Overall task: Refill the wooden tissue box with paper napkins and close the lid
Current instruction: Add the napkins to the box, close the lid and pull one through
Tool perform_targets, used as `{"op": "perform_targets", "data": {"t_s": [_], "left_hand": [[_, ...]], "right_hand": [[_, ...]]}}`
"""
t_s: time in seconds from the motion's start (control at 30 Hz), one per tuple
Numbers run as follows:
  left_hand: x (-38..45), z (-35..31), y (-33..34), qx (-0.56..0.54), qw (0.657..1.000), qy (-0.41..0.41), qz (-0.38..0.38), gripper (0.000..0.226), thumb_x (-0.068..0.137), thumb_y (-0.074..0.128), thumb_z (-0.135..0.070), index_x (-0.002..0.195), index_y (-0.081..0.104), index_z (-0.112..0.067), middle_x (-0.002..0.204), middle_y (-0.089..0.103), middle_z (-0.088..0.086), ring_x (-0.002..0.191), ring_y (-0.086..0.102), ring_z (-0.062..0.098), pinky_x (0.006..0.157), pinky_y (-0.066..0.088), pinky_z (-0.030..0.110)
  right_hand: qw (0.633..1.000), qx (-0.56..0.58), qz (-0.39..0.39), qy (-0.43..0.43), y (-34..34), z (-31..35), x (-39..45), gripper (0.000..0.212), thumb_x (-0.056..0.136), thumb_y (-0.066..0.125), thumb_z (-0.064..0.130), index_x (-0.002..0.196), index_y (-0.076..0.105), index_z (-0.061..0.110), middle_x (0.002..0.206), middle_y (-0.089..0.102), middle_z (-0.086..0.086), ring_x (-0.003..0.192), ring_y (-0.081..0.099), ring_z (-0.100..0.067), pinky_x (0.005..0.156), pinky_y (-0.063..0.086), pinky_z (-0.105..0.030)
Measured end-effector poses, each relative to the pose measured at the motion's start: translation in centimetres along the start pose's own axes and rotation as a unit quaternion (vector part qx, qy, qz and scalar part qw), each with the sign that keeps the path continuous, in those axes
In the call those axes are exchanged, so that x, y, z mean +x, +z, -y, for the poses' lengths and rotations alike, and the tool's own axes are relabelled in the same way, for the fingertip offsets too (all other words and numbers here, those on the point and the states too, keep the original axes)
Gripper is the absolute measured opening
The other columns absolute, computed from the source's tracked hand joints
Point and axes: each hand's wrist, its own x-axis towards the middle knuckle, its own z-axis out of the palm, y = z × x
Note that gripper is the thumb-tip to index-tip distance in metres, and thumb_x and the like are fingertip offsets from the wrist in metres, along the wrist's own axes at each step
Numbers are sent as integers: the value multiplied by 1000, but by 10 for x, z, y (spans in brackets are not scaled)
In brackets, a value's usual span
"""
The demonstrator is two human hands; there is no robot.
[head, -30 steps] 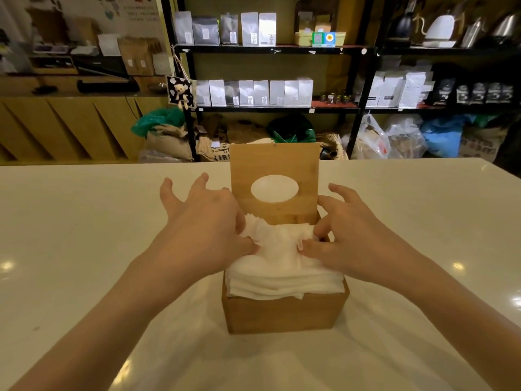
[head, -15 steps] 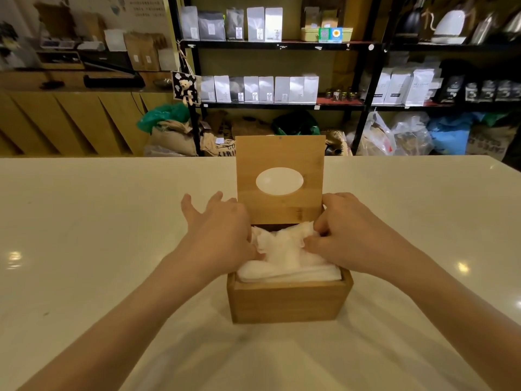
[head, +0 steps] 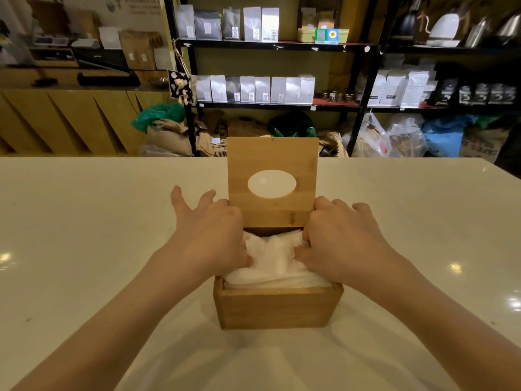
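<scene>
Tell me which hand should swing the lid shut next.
Probably left. The left hand has straight, spread fingers beside the upright lid, only pressing the napkins; the right hand is curled, pinching them.

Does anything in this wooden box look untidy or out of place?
Yes. The white paper napkins are crumpled on top, bunched between the left hand and right hand, and bulge above the rim of the brown wooden tissue box, not lying flat.
</scene>
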Motion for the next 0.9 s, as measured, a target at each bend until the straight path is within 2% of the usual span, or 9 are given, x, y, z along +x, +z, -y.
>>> {"op": "perform_targets", "data": {"t_s": [0.2,0.27,0.33,0.4,0.47,0.57,0.67,0.73,0.9], "left_hand": [[-2,3,-2,10,1000,3,-6,27,75,61,-51,78,64,-24,131,49,-4,141,14,26,109,0,61],[-9,6,-5,-42,996,8,-78,19,78,62,-43,79,66,-24,118,60,-1,125,42,25,106,29,51],[-18,8,-11,-130,980,12,-148,18,79,64,-38,66,60,-25,97,67,-2,92,59,18,82,49,34],[-27,10,-16,-170,975,25,-143,20,77,65,-41,63,58,-29,106,66,-5,92,58,14,76,46,25],[-31,9,-17,-189,978,43,-72,9,78,65,-41,78,68,-32,120,61,-6,105,52,11,78,38,22],[-29,9,-12,-160,985,59,-1,22,81,61,-38,102,68,-34,144,42,-1,138,23,20,107,29,36],[-23,9,-7,-151,986,54,45,33,80,63,-39,112,61,-40,156,12,-1,144,-5,24,116,12,53],[-20,10,-5,-150,984,60,69,47,77,66,-43,122,52,-43,157,3,-4,144,-9,24,115,11,56],[-16,11,-4,-124,985,58,105,69,71,65,-54,133,33,-48,157,-8,-6,142,-17,24,114,7,60]], "right_hand": [[998,48,-27,-3,1,-6,-2,26,84,53,38,89,64,15,104,50,-1,103,43,-22,85,34,-35],[997,62,-37,-7,-1,-10,-5,24,84,55,35,93,67,16,121,52,-5,113,42,-24,88,36,-33],[994,93,-51,-6,-6,-14,-10,21,86,56,29,101,66,18,135,44,-6,125,35,-24,97,35,-33],[988,135,-72,-7,-12,-19,-14,16,87,58,26,101,64,22,145,36,-4,132,30,-21,103,32,-32],[981,184,-61,-15,-19,-23,-17,8,85,62,25,90,67,27,141,43,0,125,39,-17,93,37,-28],[976,216,27,-30,-18,-27,-16,10,82,65,28,88,72,30,125,54,4,102,45,-9,68,32,-16],[979,189,56,-45,-7,-28,-11,17,81,64,33,97,71,34,130,51,2,127,34,-15,90,35,-27],[981,168,77,-50,-4,-27,-9,29,80,64,39,109,64,39,145,38,3,140,15,-19,110,24,-40],[975,148,150,-69,-7,-31,-7,56,78,59,51,131,41,43,152,23,9,143,0,-17,115,14,-48]]}}
